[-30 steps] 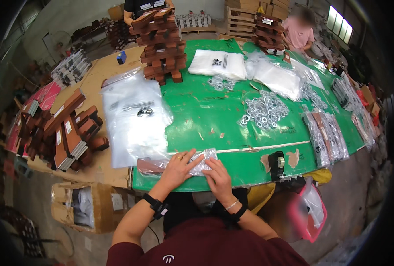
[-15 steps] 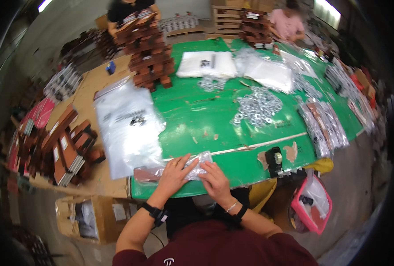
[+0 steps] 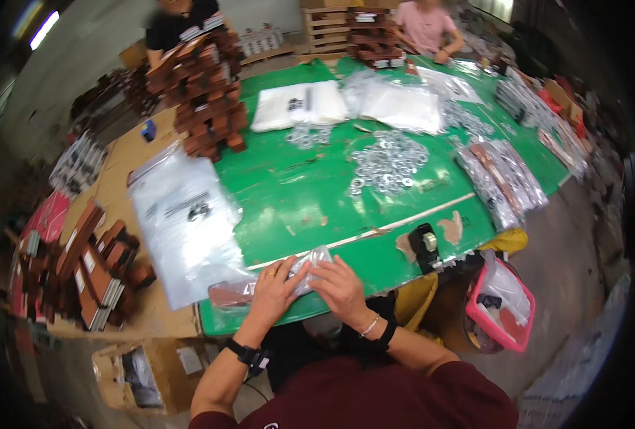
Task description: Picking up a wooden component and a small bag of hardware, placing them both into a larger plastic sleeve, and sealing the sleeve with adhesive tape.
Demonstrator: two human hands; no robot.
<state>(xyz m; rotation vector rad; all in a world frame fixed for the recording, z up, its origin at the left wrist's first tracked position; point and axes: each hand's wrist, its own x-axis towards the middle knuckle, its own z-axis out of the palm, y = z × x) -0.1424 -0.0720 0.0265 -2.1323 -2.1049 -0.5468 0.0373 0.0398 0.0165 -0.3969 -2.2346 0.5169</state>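
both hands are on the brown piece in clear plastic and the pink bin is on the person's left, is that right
The bin's side is wrong: the head view shows the pink bin on the person's right. The left hand and right hand are indeed on the brown piece in clear plastic.

wrapped piece (image 3: 230,294): glossy plastic, seemingly wood inside | rings (image 3: 389,161): shiny metal | tabletop (image 3: 281,196): glossy
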